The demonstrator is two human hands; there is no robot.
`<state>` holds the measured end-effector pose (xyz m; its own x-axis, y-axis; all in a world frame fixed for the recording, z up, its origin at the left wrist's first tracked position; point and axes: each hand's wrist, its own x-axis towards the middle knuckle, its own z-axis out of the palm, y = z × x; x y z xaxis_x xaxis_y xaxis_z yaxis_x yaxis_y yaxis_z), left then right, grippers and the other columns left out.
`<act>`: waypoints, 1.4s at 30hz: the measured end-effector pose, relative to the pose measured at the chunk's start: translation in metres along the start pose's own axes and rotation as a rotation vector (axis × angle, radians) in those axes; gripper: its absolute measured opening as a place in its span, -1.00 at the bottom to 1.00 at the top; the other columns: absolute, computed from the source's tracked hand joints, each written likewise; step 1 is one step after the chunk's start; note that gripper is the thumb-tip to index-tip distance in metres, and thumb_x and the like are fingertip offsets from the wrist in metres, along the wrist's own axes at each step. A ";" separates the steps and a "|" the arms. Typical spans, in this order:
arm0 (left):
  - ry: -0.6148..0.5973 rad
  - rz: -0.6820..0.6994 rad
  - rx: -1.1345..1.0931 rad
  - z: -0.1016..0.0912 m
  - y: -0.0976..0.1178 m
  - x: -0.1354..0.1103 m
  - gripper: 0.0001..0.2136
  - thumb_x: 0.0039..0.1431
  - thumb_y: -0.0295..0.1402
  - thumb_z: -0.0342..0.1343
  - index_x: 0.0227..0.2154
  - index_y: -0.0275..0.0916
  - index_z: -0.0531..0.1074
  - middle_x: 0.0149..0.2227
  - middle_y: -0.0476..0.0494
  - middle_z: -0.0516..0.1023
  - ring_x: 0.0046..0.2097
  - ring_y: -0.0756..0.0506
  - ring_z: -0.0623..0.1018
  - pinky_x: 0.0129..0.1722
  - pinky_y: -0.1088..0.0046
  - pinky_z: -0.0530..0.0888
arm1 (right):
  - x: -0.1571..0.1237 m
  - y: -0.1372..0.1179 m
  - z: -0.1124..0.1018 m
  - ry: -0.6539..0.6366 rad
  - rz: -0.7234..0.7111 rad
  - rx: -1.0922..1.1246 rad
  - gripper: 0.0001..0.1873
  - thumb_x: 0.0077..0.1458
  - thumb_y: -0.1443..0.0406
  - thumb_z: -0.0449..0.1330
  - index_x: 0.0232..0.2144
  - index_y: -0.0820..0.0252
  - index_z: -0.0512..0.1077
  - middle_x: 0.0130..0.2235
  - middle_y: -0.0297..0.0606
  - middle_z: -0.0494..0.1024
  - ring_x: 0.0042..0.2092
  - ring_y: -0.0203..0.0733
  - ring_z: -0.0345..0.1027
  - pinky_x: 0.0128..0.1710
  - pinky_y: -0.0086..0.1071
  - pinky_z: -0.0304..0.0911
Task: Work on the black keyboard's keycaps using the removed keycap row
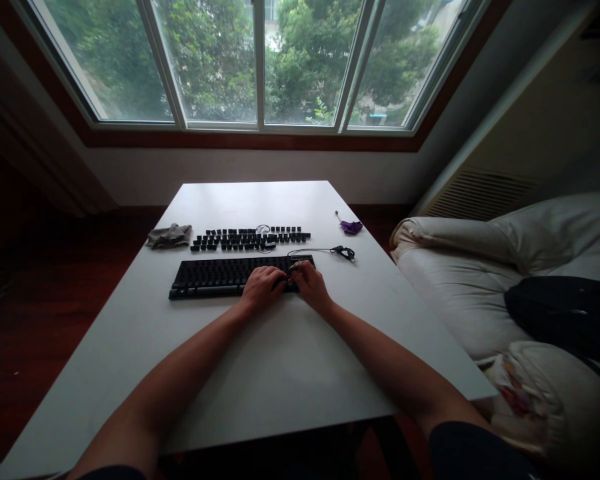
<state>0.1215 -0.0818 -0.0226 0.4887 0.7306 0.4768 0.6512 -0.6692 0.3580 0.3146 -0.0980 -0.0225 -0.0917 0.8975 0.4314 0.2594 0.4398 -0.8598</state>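
A black keyboard (210,275) lies flat on the white table, its long side facing me. Over its right part, my left hand (264,285) rests with fingers bent and drawn together. Close beside it, my right hand (308,283) is closed in a pinch at the keyboard's right end. The fingertips of both hands nearly meet, and whatever sits between them is too small and dark to name. Behind the keyboard stand several black keycaps (250,239) in rows. A thin cable ends in a tied black bundle (343,253) to the right.
On the white table (260,360), a grey cloth (170,236) lies at the left edge and a purple cloth (351,228) at the right, near a small thin stick (337,215). A pale sofa (445,287) with a dark bag (565,310) flanks the table. A window is beyond.
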 end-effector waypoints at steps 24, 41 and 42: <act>-0.027 0.031 -0.071 0.000 -0.005 0.000 -0.79 0.23 -0.33 0.20 -0.08 -0.12 0.52 -0.05 -0.11 0.60 -0.01 -0.18 0.53 0.07 0.16 0.40 | 0.005 -0.001 -0.006 0.084 -0.026 -0.221 -0.77 0.24 0.11 0.14 -0.22 0.12 0.45 -0.42 -0.32 0.54 -0.39 -0.19 0.40 -0.31 -0.35 0.31; 0.023 -0.029 -0.138 -0.003 -0.002 -0.001 -0.69 0.26 -0.33 0.16 0.06 -0.10 0.44 -0.09 -0.11 0.61 -0.03 -0.16 0.55 0.06 0.19 0.43 | 0.004 -0.005 -0.004 0.127 0.102 -0.137 -0.77 0.13 0.08 0.20 -0.36 0.09 0.38 -0.47 -0.33 0.55 -0.43 -0.17 0.45 -0.34 -0.30 0.40; 0.022 -0.028 -0.139 -0.003 -0.002 -0.001 -0.69 0.26 -0.33 0.16 0.07 -0.10 0.44 -0.09 -0.11 0.61 -0.03 -0.16 0.55 0.05 0.20 0.43 | 0.004 -0.005 -0.004 0.126 0.104 -0.136 -0.77 0.12 0.08 0.20 -0.38 0.10 0.37 -0.48 -0.33 0.54 -0.44 -0.18 0.44 -0.35 -0.31 0.40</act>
<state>0.1180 -0.0811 -0.0215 0.4579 0.7471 0.4819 0.5768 -0.6621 0.4784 0.3168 -0.0963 -0.0156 0.0612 0.9228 0.3804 0.3893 0.3288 -0.8604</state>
